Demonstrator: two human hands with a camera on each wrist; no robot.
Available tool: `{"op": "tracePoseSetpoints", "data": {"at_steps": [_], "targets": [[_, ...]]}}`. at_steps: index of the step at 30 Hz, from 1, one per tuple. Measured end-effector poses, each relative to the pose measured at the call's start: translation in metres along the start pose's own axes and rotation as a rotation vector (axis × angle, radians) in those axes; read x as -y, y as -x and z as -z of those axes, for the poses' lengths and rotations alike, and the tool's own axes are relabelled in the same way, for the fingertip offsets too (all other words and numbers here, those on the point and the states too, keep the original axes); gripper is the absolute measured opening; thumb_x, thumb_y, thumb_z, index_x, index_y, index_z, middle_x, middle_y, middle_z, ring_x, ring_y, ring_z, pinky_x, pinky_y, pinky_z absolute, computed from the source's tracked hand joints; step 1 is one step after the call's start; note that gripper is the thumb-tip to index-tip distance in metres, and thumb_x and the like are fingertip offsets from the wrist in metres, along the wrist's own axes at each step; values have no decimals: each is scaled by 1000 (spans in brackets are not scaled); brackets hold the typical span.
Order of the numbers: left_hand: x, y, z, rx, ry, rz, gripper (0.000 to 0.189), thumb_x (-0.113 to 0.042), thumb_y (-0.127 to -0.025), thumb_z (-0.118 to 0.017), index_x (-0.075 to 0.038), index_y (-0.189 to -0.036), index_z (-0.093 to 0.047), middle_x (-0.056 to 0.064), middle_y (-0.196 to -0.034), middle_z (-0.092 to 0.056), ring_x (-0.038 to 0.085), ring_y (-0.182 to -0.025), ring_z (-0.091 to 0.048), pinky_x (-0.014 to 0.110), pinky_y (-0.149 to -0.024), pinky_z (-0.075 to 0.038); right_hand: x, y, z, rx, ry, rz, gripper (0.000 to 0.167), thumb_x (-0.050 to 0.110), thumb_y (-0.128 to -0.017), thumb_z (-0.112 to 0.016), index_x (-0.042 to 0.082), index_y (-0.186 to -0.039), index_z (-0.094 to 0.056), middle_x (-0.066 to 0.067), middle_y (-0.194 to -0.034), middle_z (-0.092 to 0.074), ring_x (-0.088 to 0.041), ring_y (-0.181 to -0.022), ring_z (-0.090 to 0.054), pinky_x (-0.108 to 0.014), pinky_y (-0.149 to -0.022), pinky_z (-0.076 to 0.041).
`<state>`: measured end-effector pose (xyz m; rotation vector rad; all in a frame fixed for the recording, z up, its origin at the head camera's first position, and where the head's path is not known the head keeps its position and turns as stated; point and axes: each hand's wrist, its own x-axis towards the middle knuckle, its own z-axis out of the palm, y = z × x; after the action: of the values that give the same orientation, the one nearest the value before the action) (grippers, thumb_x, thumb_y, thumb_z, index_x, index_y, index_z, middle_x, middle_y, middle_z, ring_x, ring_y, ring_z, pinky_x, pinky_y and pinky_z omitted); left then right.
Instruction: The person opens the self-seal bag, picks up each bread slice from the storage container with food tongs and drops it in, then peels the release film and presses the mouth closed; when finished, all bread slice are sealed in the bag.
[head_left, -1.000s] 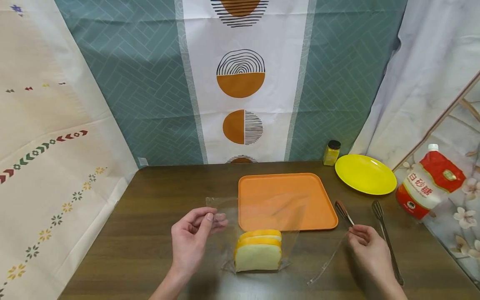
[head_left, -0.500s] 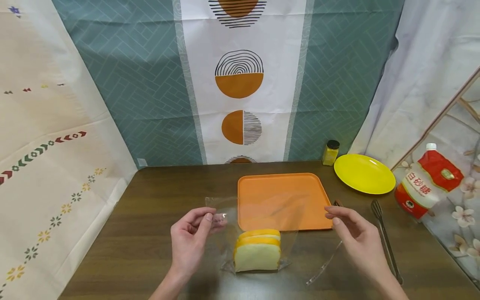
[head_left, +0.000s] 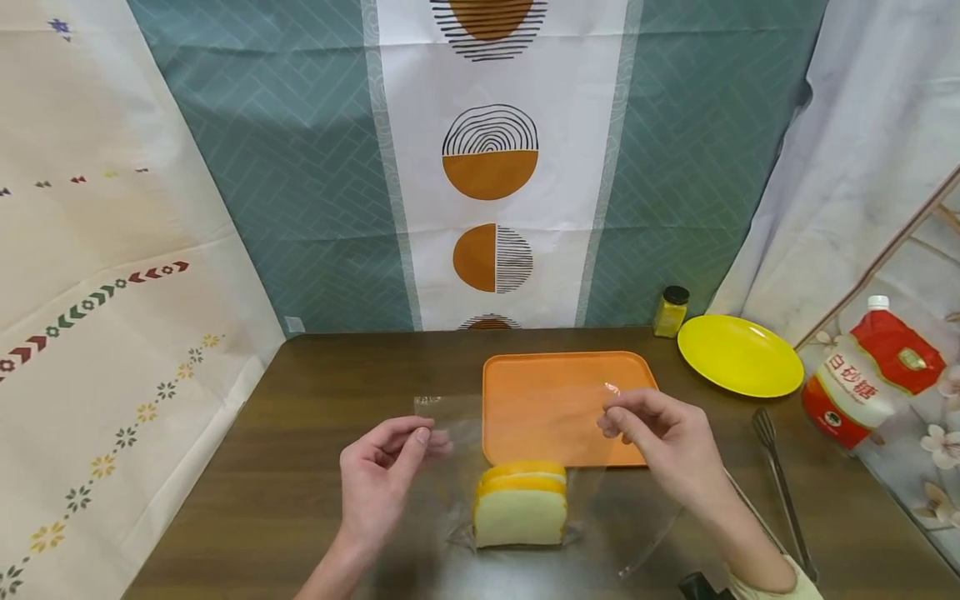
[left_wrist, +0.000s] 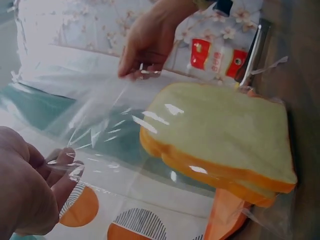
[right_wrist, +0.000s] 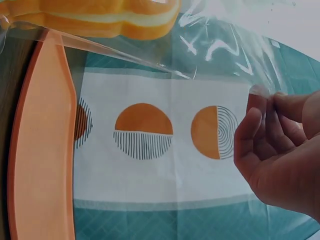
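Slices of bread (head_left: 521, 515) stand upright inside a clear plastic bag (head_left: 453, 425) at the front middle of the table. My left hand (head_left: 384, 475) pinches the bag's top left edge between thumb and fingers. At the top right corner of the bag my right hand (head_left: 667, 442) pinches the film, as the right wrist view also shows. In the left wrist view the bread (left_wrist: 225, 130) sits low in the bag, and the film stretches between both hands. A thin clear strip (head_left: 651, 543) lies on the table below the right forearm.
Behind the bag lies an orange tray (head_left: 562, 400). A yellow plate (head_left: 740, 356), a yellow jar with a black lid (head_left: 671, 312) and a sugar pouch (head_left: 870, 371) stand at the back right. A long metal utensil (head_left: 783, 492) lies right of the right arm.
My right hand has left the dark-headed utensil and strip at the right, moved left and taken hold of the bag's right corner. The left hand keeps its hold on the bag.
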<state>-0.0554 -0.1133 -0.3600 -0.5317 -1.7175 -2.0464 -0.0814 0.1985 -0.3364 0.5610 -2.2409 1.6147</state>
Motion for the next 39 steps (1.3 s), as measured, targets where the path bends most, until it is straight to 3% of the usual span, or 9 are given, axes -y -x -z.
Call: {"op": "tracePoseSetpoints", "data": {"at_steps": [11, 21, 30, 36, 39], "targets": [[-7, -3, 1, 29, -56, 29, 9, 12, -93, -61, 12, -101, -66, 20, -82, -73, 30, -70, -73, 41, -71, -58, 0, 0, 14, 73, -58, -42, 9, -2, -94, -67, 1, -101, -72, -7, -82, -72, -19, -68, -68, -29, -59, -55], [-4, -5, 4, 46, -56, 4, 13, 14, -94, -58, 12, -105, -64, 23, -81, -72, 28, -68, -74, 41, -69, -59, -6, -4, 14, 103, -142, -43, 13, -4, -95, -65, -4, -107, -69, -12, -83, -72, -20, -68, -69, -27, -59, -54], [-1, -9, 11, 127, -28, 27, 14, 14, -95, -57, 8, -106, -64, 19, -85, -74, 30, -72, -74, 45, -69, -58, -12, -4, 17, 144, -202, -4, 18, -10, -93, -64, -4, -109, -69, -10, -87, -73, -19, -72, -70, -26, -64, -55], [-1, -11, 16, 164, -78, -18, 11, 15, -94, -58, 12, -103, -63, 20, -90, -74, 29, -76, -74, 43, -72, -58, -13, -3, 18, 136, -220, 27, 18, -14, -91, -64, -4, -105, -69, -10, -86, -71, -17, -73, -67, -25, -66, -56], [1, -11, 18, 193, -92, -71, 12, 18, -93, -57, 12, -103, -62, 20, -92, -73, 28, -78, -74, 43, -71, -58, -13, -3, 19, 135, -229, 60, 19, -16, -90, -63, -4, -104, -69, -11, -85, -71, -16, -73, -67, -25, -67, -56]]}}
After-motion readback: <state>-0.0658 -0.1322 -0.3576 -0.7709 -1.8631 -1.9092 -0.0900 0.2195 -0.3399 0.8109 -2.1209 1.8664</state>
